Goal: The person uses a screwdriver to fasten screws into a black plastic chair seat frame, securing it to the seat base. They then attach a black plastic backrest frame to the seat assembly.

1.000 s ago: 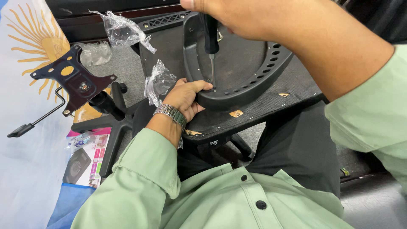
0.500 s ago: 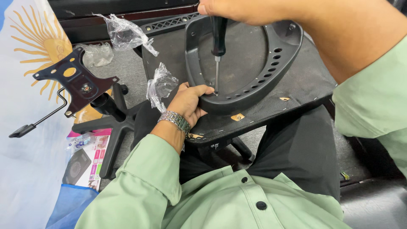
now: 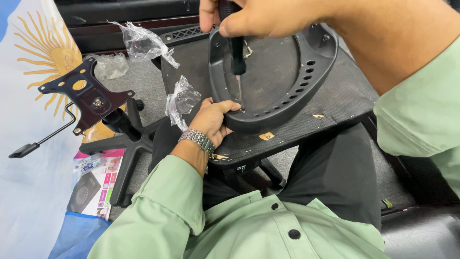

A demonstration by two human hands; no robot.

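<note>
Two bare hands work over an upturned black seat panel (image 3: 335,103) resting across the person's lap. Right hand (image 3: 261,17), at the top of the head view, is closed in a fist around the dark handle of a screwdriver (image 3: 237,62), whose long axis runs almost straight down, the thin shaft ending at the near rim of a black plastic armrest loop (image 3: 282,103) that lies flat on the panel. Left hand (image 3: 213,120) sits directly below and slightly left of the tip, fingers curled over the loop's near edge and pressing it against the panel, wrist bent upward, a metal watch (image 3: 197,140) on it. Of the two, the left is nearer the tip; whether its fingers touch the shaft cannot be told. Crumpled clear plastic bag (image 3: 179,98) lies just beside that hand. On the floor to the left stand a black star-shaped chair base (image 3: 127,144) and a tilt plate with lever (image 3: 84,93).
</note>
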